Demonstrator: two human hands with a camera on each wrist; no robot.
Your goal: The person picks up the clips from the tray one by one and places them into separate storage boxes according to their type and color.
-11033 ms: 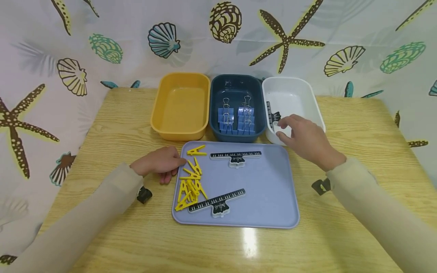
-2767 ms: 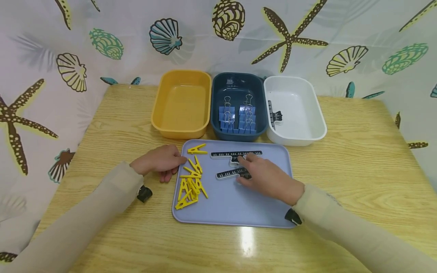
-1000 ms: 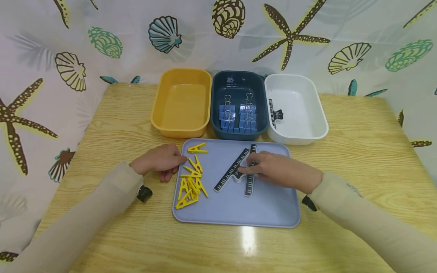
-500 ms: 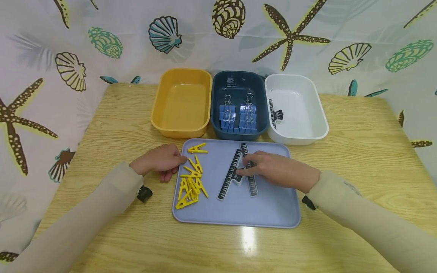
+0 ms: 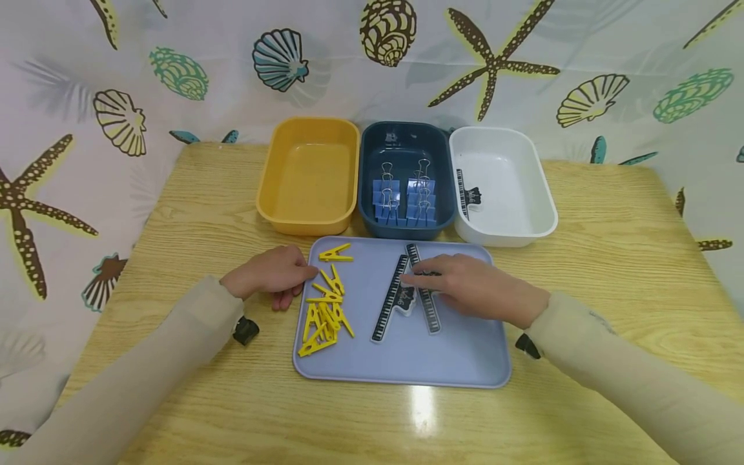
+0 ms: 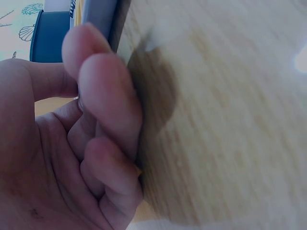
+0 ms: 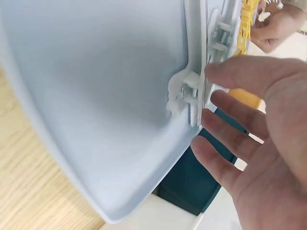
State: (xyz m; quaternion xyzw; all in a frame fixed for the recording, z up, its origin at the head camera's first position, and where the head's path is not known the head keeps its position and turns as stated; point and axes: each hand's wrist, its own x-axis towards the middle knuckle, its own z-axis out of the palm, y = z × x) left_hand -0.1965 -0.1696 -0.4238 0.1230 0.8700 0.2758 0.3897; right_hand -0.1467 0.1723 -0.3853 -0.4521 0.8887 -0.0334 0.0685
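My right hand (image 5: 471, 287) is over two long clips with piano-key bars on the lilac tray (image 5: 465, 361). One clip (image 5: 388, 303) slants with its dark grip toward the hand; the other clip (image 5: 431, 313) lies partly under the fingers, crossing near the first at the top. In the right wrist view the thumb and spread fingers (image 7: 230, 127) are at the edge of an upright clip (image 7: 194, 86). My left hand (image 5: 270, 276) rests at the tray's left rim, one digit reaching over it, fingers loosely curled. Beside it lie several yellow clothespins (image 5: 328, 310).
Behind the tray stand a yellow bin (image 5: 314, 174), a dark blue bin (image 5: 407, 139) with several blue binder clips (image 5: 421, 203), and a white bin (image 5: 508, 187) holding one piano-key clip (image 5: 467, 196). All stand on the wooden table (image 5: 221, 400) before a shell-print cloth (image 5: 523, 39).
The two piano-key clips, earlier lying apart and crosswise, have been turned upright and brought together mid-tray. Over the last half second the right fingers shift slightly off the left clip's grip. Left hand unmoved.
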